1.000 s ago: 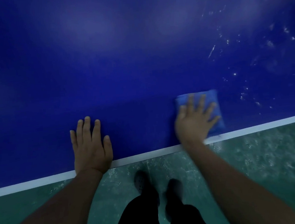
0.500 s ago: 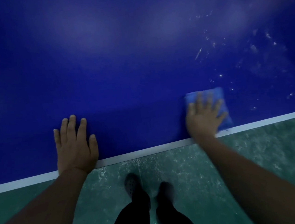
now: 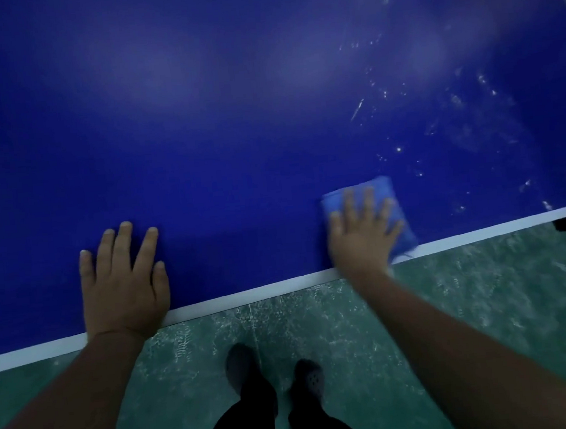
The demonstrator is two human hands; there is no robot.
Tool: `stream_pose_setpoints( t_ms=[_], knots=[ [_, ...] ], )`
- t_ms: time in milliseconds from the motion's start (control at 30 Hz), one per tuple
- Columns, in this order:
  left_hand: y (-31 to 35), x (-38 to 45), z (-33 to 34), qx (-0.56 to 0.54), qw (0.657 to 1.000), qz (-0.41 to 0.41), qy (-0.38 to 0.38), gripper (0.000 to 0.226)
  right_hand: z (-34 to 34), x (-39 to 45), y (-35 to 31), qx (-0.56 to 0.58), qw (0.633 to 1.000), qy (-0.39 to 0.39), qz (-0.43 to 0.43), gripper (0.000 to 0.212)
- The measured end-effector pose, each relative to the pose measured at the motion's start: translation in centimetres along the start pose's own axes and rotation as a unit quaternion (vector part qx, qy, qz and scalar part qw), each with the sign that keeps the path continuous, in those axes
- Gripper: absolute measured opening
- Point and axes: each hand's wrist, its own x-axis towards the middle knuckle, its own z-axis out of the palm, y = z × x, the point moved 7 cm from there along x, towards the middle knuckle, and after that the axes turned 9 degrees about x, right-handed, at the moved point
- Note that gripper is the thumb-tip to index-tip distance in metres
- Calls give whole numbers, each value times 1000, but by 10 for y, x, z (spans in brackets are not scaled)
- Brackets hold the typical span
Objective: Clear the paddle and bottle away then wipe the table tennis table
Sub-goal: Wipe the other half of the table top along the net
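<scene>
Blue table tennis table: left hand braces flat; right hand presses cloth flat-fingered; firm overlapping strokes toward two-o'clock specks should suit.

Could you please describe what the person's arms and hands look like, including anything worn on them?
Both forearms are bare as far as the frame shows, with no sleeves visible. The left hand and right hand wear no gloves, and I see no rings, watch or wristbands. Nails look short and plain.

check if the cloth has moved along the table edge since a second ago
Yes. The blue cloth has slid rightward along the white edge line, nearer the white specks.
</scene>
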Motion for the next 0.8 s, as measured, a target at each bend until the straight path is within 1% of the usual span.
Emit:
stream_pose_setpoints(
  t_ms=[33,67,100,133,233,267,300,467,533,667,800],
  knots=[
    [2,0,0,5,1000,8,-4,61,13,-17,-27,-29,993,-36,-109,60],
    [2,-1,0,10,1000,13,-10,62,22,-32,-42,-62,976,-69,-197,61],
    [2,0,-1,13,1000,16,-16,62,24,-36,-43,-82,962,-88,-246,62],
    [3,1,-1,15,999,17,-22,63,18,-29,-34,-87,959,-93,-255,62],
    [8,2,-5,9,999,14,-33,65,-6,3,16,-97,977,-72,-176,64],
    [15,2,-6,1,999,16,-37,66,-12,11,29,-94,980,-66,-160,65],
    [23,1,-6,-10,999,21,-40,66,-16,14,36,-90,981,-66,-161,65],
    [83,9,-6,-78,995,55,-42,63,-16,18,39,-97,965,-80,-230,59],
    [108,21,-6,-99,992,68,-37,62,-17,26,41,-119,951,-90,-269,58],
    [151,62,-6,-109,989,85,-43,62,-21,55,35,-149,906,-117,-379,55],
    [187,120,-6,-100,991,85,-37,62,-25,101,16,-135,859,-138,-474,52]
  ],
)
